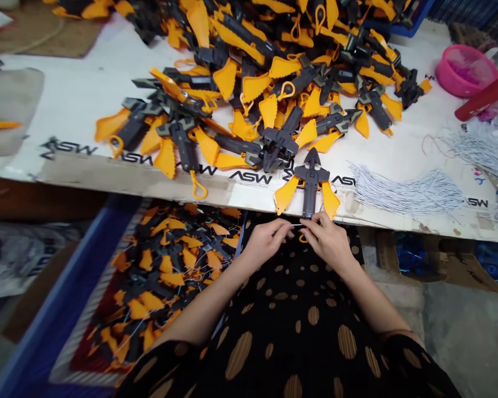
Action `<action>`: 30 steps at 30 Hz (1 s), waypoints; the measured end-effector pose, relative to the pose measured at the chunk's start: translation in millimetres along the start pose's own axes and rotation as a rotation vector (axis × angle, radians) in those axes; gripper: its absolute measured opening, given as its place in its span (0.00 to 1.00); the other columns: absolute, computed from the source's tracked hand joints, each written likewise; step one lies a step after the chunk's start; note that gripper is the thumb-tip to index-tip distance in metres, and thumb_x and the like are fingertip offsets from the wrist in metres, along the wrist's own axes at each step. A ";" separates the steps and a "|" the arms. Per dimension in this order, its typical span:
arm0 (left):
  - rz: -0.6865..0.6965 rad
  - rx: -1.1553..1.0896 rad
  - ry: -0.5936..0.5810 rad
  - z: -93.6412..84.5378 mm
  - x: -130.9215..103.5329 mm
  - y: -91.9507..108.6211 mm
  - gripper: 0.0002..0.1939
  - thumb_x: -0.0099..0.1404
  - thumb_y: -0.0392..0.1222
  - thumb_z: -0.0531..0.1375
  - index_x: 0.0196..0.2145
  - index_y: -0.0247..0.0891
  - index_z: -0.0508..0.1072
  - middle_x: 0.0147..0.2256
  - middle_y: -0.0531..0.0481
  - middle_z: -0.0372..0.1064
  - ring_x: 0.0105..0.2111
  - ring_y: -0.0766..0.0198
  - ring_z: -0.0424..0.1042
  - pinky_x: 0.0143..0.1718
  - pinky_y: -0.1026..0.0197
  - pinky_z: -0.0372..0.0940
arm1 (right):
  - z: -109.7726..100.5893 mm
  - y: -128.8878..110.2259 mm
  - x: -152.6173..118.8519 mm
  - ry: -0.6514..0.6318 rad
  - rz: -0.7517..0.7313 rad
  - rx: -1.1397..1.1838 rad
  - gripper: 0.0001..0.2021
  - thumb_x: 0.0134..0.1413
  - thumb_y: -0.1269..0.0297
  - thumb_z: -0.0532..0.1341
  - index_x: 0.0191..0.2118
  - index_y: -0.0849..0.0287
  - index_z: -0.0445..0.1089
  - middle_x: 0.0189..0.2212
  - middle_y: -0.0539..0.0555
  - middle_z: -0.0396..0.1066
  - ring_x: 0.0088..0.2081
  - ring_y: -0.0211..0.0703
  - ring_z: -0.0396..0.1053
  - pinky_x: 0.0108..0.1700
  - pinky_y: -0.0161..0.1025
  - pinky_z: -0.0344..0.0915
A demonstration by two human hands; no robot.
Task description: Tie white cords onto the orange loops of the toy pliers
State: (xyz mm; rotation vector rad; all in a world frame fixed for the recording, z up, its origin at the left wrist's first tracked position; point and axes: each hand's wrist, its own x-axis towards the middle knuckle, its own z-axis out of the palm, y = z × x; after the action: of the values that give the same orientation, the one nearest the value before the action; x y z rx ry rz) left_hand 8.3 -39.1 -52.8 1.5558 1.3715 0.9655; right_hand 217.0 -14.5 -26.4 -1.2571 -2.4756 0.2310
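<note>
At the table's front edge lies a black plastic toy piece (311, 190) with a pointed tip and two orange wings, its tip facing away from me. A short stretch of white string (297, 225) runs between my two hands, just below the near end of that piece. My left hand (270, 239) is closed, pinching the string between thumb and finger. My right hand (330, 243) is closed on the string's other side, its fingers touching the near end of the toy. Part of an orange loop (302, 237) shows under the right fingers; the rest is hidden.
A large heap of similar black and orange pieces (249, 83) covers the table's middle. White strings (406, 190) lie in a bundle at right. Beyond them stand a pink basket (467, 72) and a red tube (485, 95). A blue crate (66, 293) full of pieces is below left.
</note>
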 end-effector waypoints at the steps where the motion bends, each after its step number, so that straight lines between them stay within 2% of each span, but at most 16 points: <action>1: -0.013 -0.014 0.047 -9.3 -4.8 0.3 0.14 0.73 0.47 0.54 0.38 0.37 0.76 0.30 0.51 0.79 0.25 0.68 0.74 0.33 0.67 0.67 | 0.7 0.9 -0.9 0.005 0.006 0.003 0.15 0.71 0.59 0.55 0.54 0.56 0.75 0.43 0.56 0.72 0.36 0.38 0.73 0.32 0.33 0.66; 4: -0.042 -0.007 0.138 -34.6 -16.9 -0.1 0.15 0.73 0.47 0.54 0.37 0.37 0.76 0.29 0.51 0.78 0.25 0.68 0.73 0.32 0.67 0.68 | -0.4 -0.8 -1.1 0.027 0.006 0.030 0.15 0.71 0.60 0.55 0.54 0.57 0.74 0.44 0.57 0.73 0.36 0.38 0.74 0.33 0.33 0.68; 7: -0.033 0.000 0.083 -45.2 -23.7 -2.0 0.14 0.73 0.46 0.54 0.37 0.37 0.76 0.28 0.52 0.77 0.25 0.68 0.73 0.31 0.67 0.68 | -3.0 -11.9 6.2 0.056 -0.048 0.152 0.16 0.72 0.61 0.55 0.58 0.55 0.72 0.50 0.57 0.74 0.42 0.39 0.76 0.41 0.34 0.72; 9: -0.017 -0.012 0.051 -43.9 -25.6 -2.4 0.14 0.73 0.46 0.54 0.37 0.37 0.76 0.29 0.51 0.77 0.25 0.68 0.74 0.31 0.67 0.68 | -2.3 -21.9 14.7 0.061 -0.110 0.291 0.16 0.72 0.62 0.55 0.59 0.54 0.71 0.54 0.56 0.74 0.49 0.40 0.75 0.50 0.35 0.72; 11: -0.002 -0.036 0.047 -39.5 -25.8 -1.5 0.15 0.73 0.46 0.54 0.36 0.37 0.76 0.29 0.51 0.77 0.26 0.68 0.74 0.31 0.66 0.68 | 1.5 -30.2 23.7 0.055 -0.164 0.424 0.15 0.72 0.63 0.55 0.58 0.53 0.72 0.52 0.55 0.75 0.51 0.39 0.75 0.52 0.34 0.72; 15: 0.002 -0.120 0.061 -32.2 -22.5 1.9 0.15 0.73 0.47 0.54 0.35 0.37 0.76 0.28 0.52 0.76 0.25 0.68 0.73 0.31 0.66 0.68 | 11.9 -35.3 35.2 0.044 -0.185 0.558 0.11 0.70 0.63 0.57 0.51 0.53 0.76 0.41 0.54 0.79 0.42 0.39 0.77 0.45 0.34 0.73; 18: -0.030 -0.144 0.074 -30.5 -17.6 4.4 0.15 0.72 0.47 0.55 0.34 0.37 0.75 0.26 0.52 0.75 0.24 0.68 0.72 0.30 0.66 0.68 | 14.9 -33.3 38.2 0.024 -0.156 0.602 0.09 0.68 0.62 0.60 0.48 0.54 0.77 0.38 0.54 0.77 0.39 0.39 0.76 0.42 0.34 0.72; 22: -0.051 -0.196 0.066 -30.8 -10.5 4.8 0.15 0.71 0.48 0.55 0.32 0.37 0.75 0.26 0.52 0.76 0.24 0.68 0.72 0.30 0.66 0.68 | 9.8 -30.2 42.5 0.014 -0.136 0.586 0.08 0.69 0.64 0.60 0.46 0.55 0.77 0.39 0.54 0.77 0.40 0.39 0.75 0.42 0.34 0.71; 25: -0.061 -0.241 0.071 -31.2 -6.4 -0.5 0.15 0.71 0.49 0.57 0.34 0.37 0.76 0.27 0.51 0.77 0.24 0.68 0.72 0.30 0.66 0.68 | 1.6 -25.9 49.5 -0.003 -0.096 0.536 0.07 0.69 0.65 0.59 0.43 0.55 0.75 0.38 0.53 0.75 0.37 0.38 0.74 0.39 0.33 0.69; 28: -0.116 -0.282 0.157 -29.2 -2.2 -10.3 0.16 0.70 0.51 0.57 0.37 0.36 0.77 0.28 0.50 0.78 0.23 0.68 0.72 0.29 0.65 0.68 | -6.1 -20.8 59.0 -0.001 -0.041 0.325 0.08 0.69 0.66 0.57 0.42 0.57 0.74 0.38 0.54 0.74 0.35 0.38 0.73 0.37 0.34 0.67; 30: -0.142 -0.300 0.203 -25.5 1.1 -17.4 0.17 0.69 0.52 0.58 0.41 0.35 0.77 0.31 0.48 0.80 0.22 0.68 0.71 0.29 0.65 0.68 | -9.2 -19.6 65.0 -0.062 -0.029 0.141 0.08 0.70 0.66 0.56 0.43 0.57 0.74 0.39 0.54 0.74 0.36 0.40 0.73 0.37 0.35 0.65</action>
State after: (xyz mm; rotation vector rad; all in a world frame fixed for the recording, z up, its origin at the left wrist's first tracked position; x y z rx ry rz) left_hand -21.5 -34.6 -59.8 1.1478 1.3803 1.2037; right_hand 170.6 26.2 3.4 -1.1725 -2.4785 0.4349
